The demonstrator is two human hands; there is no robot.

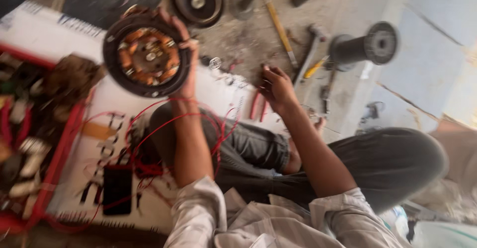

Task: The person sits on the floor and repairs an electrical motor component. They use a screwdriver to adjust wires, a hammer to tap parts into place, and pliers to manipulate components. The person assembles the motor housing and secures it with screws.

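- The person sits on the floor with legs folded, and the picture is blurry.
- The left hand [185,54] holds up a round motor part [147,55], off the floor and over a white printed sheet [218,91].
- The fingers are shut tight on the right edge of the round motor part, with fingertips curled over its top rim.
- The round motor part has a dark ring on the outside and shiny copper coils in a circle inside, with a small hole in the middle.
- Its flat face points up at the camera.
- Thin red wires [164,124] loop down below it, across the sheet and the person's knee.
- To its left there is a red tray [54,163] full of bits, so that side is crowded.
- Just above it lies a dark round cover [198,2] on the gritty ground.
- The right hand [276,86] is down low, near the sheet's right edge, resting by red-handled pliers [258,106].
- I cannot tell if the right hand is gripping anything; its fingers look bent.
- More to the right lie a yellow-handled tool [279,29] and a black spool [365,47], well apart from the motor part.
- The bare floor on the far right has the most open room.
- A black flat box [117,188] lies on the sheet near the person's left arm.
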